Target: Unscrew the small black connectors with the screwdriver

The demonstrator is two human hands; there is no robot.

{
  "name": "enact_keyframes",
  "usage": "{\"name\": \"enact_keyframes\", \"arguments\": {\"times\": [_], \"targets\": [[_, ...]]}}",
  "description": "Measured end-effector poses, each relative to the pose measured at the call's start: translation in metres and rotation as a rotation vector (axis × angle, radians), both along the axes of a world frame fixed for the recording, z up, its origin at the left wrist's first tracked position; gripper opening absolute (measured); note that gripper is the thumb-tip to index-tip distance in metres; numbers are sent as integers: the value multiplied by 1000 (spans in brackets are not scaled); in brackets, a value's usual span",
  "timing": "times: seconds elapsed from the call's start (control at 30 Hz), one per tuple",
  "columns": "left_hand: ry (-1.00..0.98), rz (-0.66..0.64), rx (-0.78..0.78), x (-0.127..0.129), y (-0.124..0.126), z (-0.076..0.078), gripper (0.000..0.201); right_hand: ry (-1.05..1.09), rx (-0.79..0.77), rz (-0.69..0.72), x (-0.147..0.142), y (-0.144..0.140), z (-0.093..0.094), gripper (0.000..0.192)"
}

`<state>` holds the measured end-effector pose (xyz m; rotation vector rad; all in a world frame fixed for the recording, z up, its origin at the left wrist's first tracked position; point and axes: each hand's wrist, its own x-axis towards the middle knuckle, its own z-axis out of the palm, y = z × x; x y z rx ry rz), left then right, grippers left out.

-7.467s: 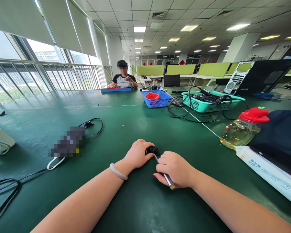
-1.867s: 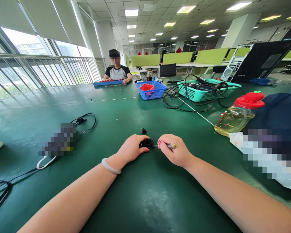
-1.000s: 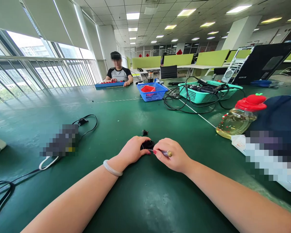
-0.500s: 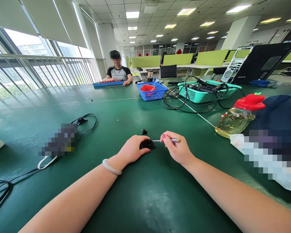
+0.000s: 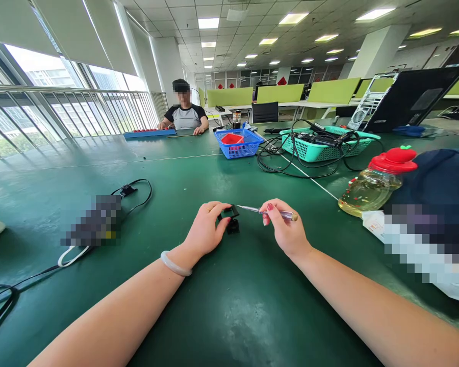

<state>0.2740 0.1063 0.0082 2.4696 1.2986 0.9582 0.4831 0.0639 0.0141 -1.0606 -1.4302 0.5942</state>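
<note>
Centre: left hand (image 5: 205, 227) pinches square black plastic frame (image 5: 235, 210); right hand (image 5: 287, 230) grips slim metal-shafted screwdriver (image 5: 254, 209). Probable step: prying; next likely requires steady support.

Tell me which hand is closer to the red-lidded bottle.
Right. Your right hand, holding a slim tool, is left of the bottle; your left hand, gripping a black frame, is farther left.

I'm looking into an open-plan office. Toward the upper right I see rectangular lime-green partitions (image 5: 278, 93) along long white desks (image 5: 320, 106); across the top, a white tiled ceiling (image 5: 262, 26) holds flat rectangular light panels (image 5: 208, 23).
</note>
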Motion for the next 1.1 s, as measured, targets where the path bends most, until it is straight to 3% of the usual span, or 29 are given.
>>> {"name": "enact_keyframes", "arguments": {"times": [0.13, 0.3, 0.4, 0.5, 0.6, 0.73, 0.8, 0.97, 1.1], "targets": [[151, 203, -27, 2, -5, -5, 45, -57, -110, 30, 0, 7, -6, 27], [388, 235, -42, 3, -13, -5, 37, -220, -208, 100, -2, 13, -14, 26], [428, 235, -38, 4, -14, -1, 34, -297, -217, 118, -4, 15, -16, 23], [322, 165, -17, 4, -11, 3, 34, -337, -227, 124, -5, 16, -18, 24], [214, -25, -39, 5, -9, 3, 32, -340, -214, 131, -6, 19, -18, 24], [219, -159, -79, 6, -9, 1, 28, -328, -228, 140, -6, 20, -18, 23], [219, -113, -68, 6, -9, -1, 23, -329, -246, 136, -6, 19, -18, 24], [228, 167, -91, 3, -2, -1, 19, -321, -260, 136, -6, 17, -15, 23], [195, 258, -131, 0, 1, -2, 24, -213, -234, 155, -4, 12, -10, 23]]}}
